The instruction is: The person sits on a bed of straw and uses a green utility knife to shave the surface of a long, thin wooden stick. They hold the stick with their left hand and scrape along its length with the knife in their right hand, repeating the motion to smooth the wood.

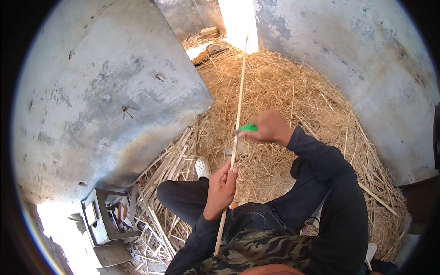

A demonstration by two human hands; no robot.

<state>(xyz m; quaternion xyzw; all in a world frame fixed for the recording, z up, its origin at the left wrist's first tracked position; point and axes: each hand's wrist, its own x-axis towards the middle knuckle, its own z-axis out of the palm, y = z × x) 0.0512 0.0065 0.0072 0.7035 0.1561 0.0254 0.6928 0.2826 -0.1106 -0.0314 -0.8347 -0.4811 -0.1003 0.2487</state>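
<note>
Legible text: none. No lettering, label, number or sign can be read on the stick (pixel 240 96), the wall (pixel 348 68) to its right, or the cabinet (pixel 101 230) to its lower left.

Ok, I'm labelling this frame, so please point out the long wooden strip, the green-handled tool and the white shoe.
Long wooden strip (pixel 234 146): head view, on its bare middle stretch.
Green-handled tool (pixel 249 127): head view, on its handle.
White shoe (pixel 202 167): head view, on its perforated upper.
</note>
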